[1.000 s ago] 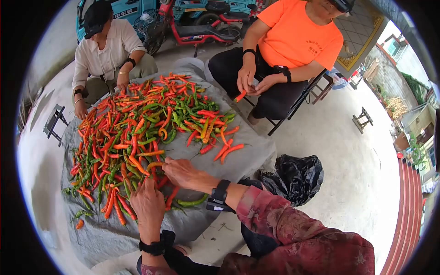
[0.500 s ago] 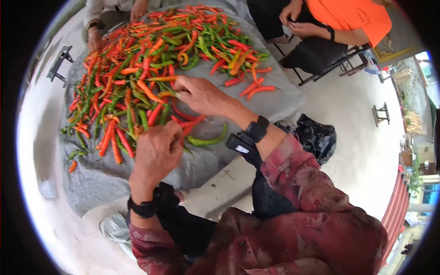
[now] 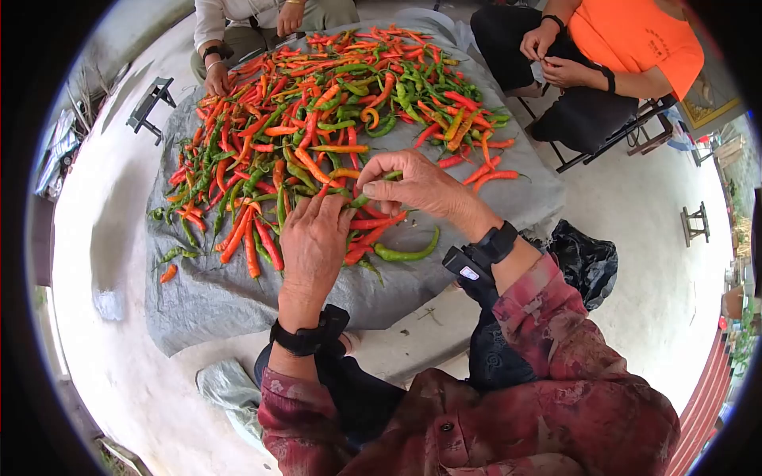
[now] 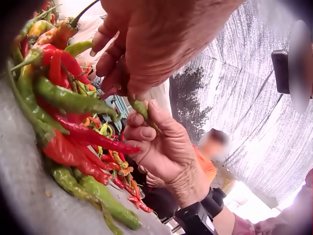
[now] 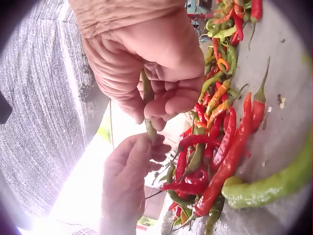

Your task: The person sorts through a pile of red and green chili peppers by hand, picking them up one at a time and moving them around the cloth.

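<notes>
Above the near side of the chili pile, my left hand (image 3: 312,242) and right hand (image 3: 421,189) meet at one slim green chili pepper (image 5: 148,90). The right thumb and fingers grip its length, and part of it is hidden in the palm. At its other end, the left thumb and fingertips pinch it, as the right wrist view shows. In the left wrist view, the green pepper's tip pokes out past the right thumb. Close below the hands lie red chili peppers (image 5: 222,164) and a large light-green chili pepper (image 3: 409,247).
A grey sheet (image 3: 214,297) lies under the heap of red, orange and green chilies (image 3: 317,103). Across it sits a person in a light shirt (image 3: 238,20); a person in an orange shirt (image 3: 639,47) sits at the right. A black plastic bag (image 3: 586,262) lies right of my arm.
My head view has tilted down and shifted. The right hand has come from the orange peppers back toward the left hand, and both now hold a green chili pepper.
</notes>
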Tool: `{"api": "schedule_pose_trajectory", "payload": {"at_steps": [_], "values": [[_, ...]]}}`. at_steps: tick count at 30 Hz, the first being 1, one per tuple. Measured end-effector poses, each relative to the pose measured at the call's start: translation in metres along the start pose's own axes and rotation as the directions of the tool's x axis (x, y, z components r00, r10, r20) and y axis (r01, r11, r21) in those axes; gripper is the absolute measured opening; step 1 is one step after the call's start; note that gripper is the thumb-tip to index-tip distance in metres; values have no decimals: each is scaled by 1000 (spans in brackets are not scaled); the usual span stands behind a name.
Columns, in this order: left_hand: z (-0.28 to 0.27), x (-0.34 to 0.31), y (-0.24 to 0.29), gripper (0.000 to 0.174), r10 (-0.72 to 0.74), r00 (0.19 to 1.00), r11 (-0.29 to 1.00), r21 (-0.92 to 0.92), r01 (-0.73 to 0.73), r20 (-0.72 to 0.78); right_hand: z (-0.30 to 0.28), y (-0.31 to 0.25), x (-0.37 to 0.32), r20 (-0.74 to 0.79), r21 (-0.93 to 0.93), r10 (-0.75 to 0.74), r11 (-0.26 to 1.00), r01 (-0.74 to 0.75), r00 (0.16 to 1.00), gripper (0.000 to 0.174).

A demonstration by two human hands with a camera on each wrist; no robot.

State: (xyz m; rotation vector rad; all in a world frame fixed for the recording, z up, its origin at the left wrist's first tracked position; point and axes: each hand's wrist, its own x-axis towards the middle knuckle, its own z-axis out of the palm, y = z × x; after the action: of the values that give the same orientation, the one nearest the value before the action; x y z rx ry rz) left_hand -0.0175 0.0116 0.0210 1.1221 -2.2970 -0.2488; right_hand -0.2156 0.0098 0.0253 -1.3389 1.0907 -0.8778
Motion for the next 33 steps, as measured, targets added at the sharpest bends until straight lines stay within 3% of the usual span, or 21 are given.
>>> {"api": "schedule_pose_trajectory", "payload": {"at_steps": [1,3,7,10,12,13,15,16,18,19,20,21,22,23,24,25,27,28,30,33], "values": [[1,-1,1,15,-26,1000,999,-39,26,9,-1,5,1,4,1,-3,1000,3,1000,21],[4,-3,-1,14,-32,999,999,-39,31,-4,-3,12,5,22,191,-43,981,38,999,22],[10,-4,-2,13,19,999,999,-30,-20,-49,0,11,4,66,91,-87,993,81,994,24],[10,-5,-2,11,-8,999,998,63,11,-48,-1,10,5,-35,26,27,999,-26,999,26],[6,-3,0,11,-58,994,996,61,64,-89,-14,18,11,-289,229,94,973,-27,953,25],[4,-3,-1,11,-57,994,997,52,61,-89,-25,23,16,-294,224,97,974,-30,951,25],[4,-4,-4,11,-71,993,995,58,77,-96,-51,29,20,-513,579,87,770,269,854,27],[5,-5,-7,11,-56,993,996,62,62,-106,-56,34,16,-522,574,109,778,254,846,27],[4,-6,-6,10,-59,996,997,54,63,-69,-57,40,21,-577,724,194,572,386,793,27],[2,-7,-4,10,-56,998,996,74,59,-34,-50,41,23,-580,721,205,580,379,789,27],[2,-8,-3,10,-58,998,996,60,59,-15,-38,43,26,-511,558,132,803,210,850,26],[4,-9,-2,10,-56,998,997,61,57,-16,-28,43,31,-410,315,78,947,60,909,26],[4,-9,-2,10,-27,999,997,67,29,-31,-19,51,38,-409,314,66,947,72,910,26],[4,-8,-3,11,5,999,997,77,-1,-48,-8,61,42,-388,-259,-213,959,116,897,26],[4,-7,-4,11,19,998,996,90,-13,-59,0,67,46,-228,-747,-440,651,134,868,28],[6,-8,-3,11,23,998,997,80,-19,-52,9,65,45,-232,-750,-457,646,142,859,28],[5,-10,-2,10,44,997,997,70,-40,-57,21,62,41,-244,-868,-379,496,-27,893,31],[4,-10,-1,9,31,999,997,76,-29,-23,22,61,43,-246,-875,-398,483,-25,884,31],[3,-10,1,9,12,1000,997,80,-12,2,23,63,47,-251,-862,-283,500,-81,926,30],[2,-11,1,9,0,1000,997,73,-1,8,17,71,51,-205,-883,-344,469,-22,916,22]]}}
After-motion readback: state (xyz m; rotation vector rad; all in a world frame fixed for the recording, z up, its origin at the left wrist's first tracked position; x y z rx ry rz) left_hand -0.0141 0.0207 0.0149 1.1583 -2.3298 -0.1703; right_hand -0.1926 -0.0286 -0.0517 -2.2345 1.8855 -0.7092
